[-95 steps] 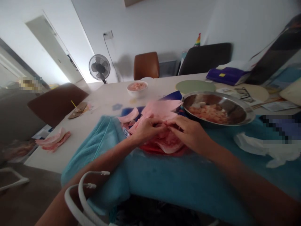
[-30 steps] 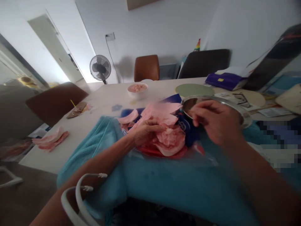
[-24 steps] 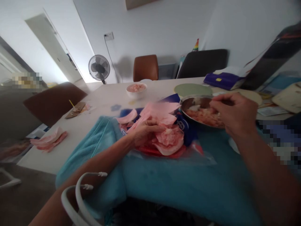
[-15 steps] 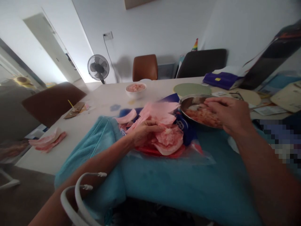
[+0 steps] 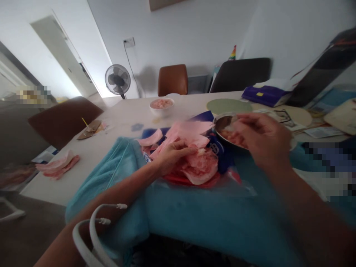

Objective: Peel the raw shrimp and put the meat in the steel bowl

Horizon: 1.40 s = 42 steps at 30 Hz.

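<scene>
My left hand (image 5: 176,155) is closed on the edge of a pink pomelo piece (image 5: 201,168), its ragged flesh facing up. Around it lie thick pink pomelo peels (image 5: 189,130) on a red and blue plastic bag (image 5: 222,150). My right hand (image 5: 260,135), smeared by motion, hangs over the near right side of a metal bowl (image 5: 219,120). Its thumb and fingers are pinched together; what is between them cannot be made out. Loose pinkish pulp (image 5: 233,137) fills part of the bowl, and the hand hides the rest.
A white bowl of pink pulp (image 5: 162,104) stands farther back on the white table (image 5: 122,118). More peels (image 5: 58,165) lie at the left edge. A turquoise towel (image 5: 111,167) covers the near edge. A green mat (image 5: 228,106) and a purple packet (image 5: 264,95) sit behind.
My right hand has moved slightly left and toward me over the metal bowl, its fingers still together. My left hand stays on the pomelo piece, almost unmoved.
</scene>
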Tool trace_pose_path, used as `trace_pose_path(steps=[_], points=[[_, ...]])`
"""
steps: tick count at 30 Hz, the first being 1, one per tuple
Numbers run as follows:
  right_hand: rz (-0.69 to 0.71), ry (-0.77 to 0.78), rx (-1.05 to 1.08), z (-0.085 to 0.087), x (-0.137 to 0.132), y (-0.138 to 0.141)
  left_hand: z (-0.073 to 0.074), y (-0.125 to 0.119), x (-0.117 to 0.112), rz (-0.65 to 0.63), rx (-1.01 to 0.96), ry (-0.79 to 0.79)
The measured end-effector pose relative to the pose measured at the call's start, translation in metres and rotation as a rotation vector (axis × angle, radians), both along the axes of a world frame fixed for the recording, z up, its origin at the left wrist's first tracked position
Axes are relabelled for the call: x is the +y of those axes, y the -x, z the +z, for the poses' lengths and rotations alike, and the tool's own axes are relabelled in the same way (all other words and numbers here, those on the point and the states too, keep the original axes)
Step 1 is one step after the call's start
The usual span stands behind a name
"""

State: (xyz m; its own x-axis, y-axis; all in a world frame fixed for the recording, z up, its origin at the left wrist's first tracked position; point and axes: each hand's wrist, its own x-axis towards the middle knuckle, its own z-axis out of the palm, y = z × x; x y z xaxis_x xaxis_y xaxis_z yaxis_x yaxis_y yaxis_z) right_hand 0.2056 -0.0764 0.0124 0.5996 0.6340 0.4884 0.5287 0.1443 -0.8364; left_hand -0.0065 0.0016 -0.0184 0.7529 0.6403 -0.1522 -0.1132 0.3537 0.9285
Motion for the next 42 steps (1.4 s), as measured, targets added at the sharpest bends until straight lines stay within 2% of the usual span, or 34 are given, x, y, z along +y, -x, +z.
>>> trace_pose_path(steps=[4, 7, 13, 17, 21, 24, 28, 32, 35, 42], points=[[0.42, 0.152, -0.153, -0.003, -0.01, 0.037, -0.002, -0.001, -0.001, 0.015, 0.052, -0.066], [0.57, 0.196, -0.246, -0.009, -0.011, 0.05, -0.001, 0.0, -0.002, 0.027, 0.06, -0.113], [0.521, 0.172, -0.339, -0.016, -0.008, 0.051, 0.001, -0.001, -0.006, 0.046, 0.056, -0.137], [0.464, 0.162, -0.425, -0.017, -0.009, 0.054, 0.001, 0.0, -0.007, 0.012, 0.063, -0.161], [0.45, 0.141, -0.411, -0.016, -0.011, 0.058, 0.0, 0.001, -0.007, 0.01, 0.109, -0.208], [0.483, 0.192, -0.267, -0.014, -0.012, 0.059, -0.002, 0.002, -0.006, -0.01, 0.115, -0.238], [0.56, 0.326, 0.063, -0.008, -0.012, 0.058, -0.003, 0.004, -0.003, -0.085, 0.081, -0.261], [0.662, 0.363, 0.324, -0.004, -0.011, 0.057, 0.0, 0.005, 0.0, -0.172, 0.012, -0.184], [0.69, 0.344, 0.389, -0.003, -0.011, 0.058, 0.002, 0.005, 0.001, -0.196, -0.01, -0.142], [0.627, 0.378, 0.42, -0.007, -0.013, 0.061, 0.002, 0.006, 0.004, -0.282, -0.03, -0.079]])
